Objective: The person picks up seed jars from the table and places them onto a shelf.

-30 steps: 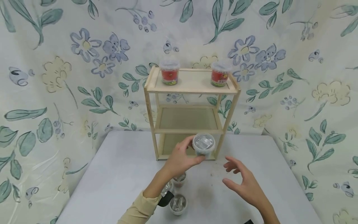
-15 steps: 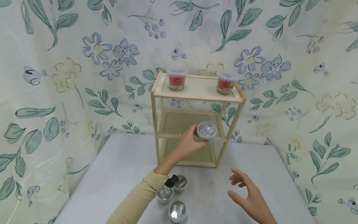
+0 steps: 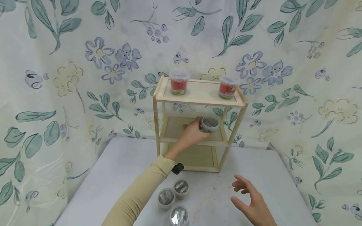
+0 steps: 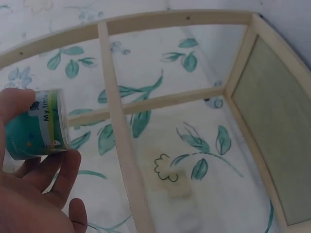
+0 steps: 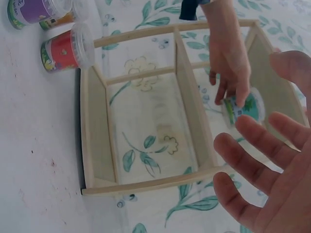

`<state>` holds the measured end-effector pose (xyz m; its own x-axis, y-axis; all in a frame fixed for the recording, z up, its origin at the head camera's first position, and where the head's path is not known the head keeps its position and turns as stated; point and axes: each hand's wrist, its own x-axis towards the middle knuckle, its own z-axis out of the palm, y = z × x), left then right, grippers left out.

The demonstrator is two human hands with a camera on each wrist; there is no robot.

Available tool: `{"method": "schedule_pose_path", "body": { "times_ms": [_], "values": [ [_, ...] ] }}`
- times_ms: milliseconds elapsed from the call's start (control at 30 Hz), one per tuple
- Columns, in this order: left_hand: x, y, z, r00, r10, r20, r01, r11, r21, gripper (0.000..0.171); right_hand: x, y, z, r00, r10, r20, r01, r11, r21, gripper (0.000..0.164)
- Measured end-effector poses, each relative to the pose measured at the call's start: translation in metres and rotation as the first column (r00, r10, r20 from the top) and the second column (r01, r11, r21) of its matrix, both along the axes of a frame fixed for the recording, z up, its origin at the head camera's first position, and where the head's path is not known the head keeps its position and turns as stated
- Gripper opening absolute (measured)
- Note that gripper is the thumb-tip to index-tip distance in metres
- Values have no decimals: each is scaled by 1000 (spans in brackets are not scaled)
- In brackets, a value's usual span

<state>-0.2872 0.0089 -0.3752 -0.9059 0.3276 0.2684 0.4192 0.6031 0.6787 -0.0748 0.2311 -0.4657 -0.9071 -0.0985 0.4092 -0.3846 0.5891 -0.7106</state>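
Observation:
My left hand (image 3: 195, 133) grips a small round plastic tub (image 3: 210, 125) with a clear lid, thumb on one side and fingers on the other. Its label is teal and green, with "My little" printed on it, as the left wrist view shows (image 4: 36, 126). The hand reaches into the wooden shelf unit (image 3: 195, 142), holding the tub over the middle shelf and beneath the top board. My right hand (image 3: 250, 199) hovers over the table to the right of the unit, fingers loosely bent and apart from the thumb, holding nothing.
On the top board stand two red-labelled tubs, one left (image 3: 178, 84) and one right (image 3: 227, 88). Three more tubs stand on the white table (image 3: 118, 169); in the right wrist view their labels are purple (image 5: 34, 8), orange (image 5: 63, 19) and red (image 5: 60, 51). A floral sheet (image 3: 282, 119) hangs behind.
My left hand has carried the tub forward from in front of the unit to over its middle shelf. The right hand stays nearly in place; the head view has shifted slightly.

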Motion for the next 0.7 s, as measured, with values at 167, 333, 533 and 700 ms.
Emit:
{"method": "schedule_pose_path", "body": {
  "times_ms": [167, 333, 533, 700],
  "values": [
    [-16, 9, 1, 998, 17, 61, -15, 999, -36, 74, 1, 0, -2, 1000, 1, 12, -1, 1000, -8, 60],
    [-30, 18, 1, 990, 23, 137, -14, 998, -60, 81, 0, 2, -3, 999, -21, 39, 22, 1000, -2, 59],
    [-39, 28, -7, 982, 25, 185, -2, 992, -124, 82, 1, 3, -5, 999, -15, 46, 16, 1000, -21, 60],
    [-39, 35, -16, 983, 14, 181, 15, 987, -159, 81, 3, 4, -7, 998, -22, 64, 24, 999, -22, 60]
  ]
}}
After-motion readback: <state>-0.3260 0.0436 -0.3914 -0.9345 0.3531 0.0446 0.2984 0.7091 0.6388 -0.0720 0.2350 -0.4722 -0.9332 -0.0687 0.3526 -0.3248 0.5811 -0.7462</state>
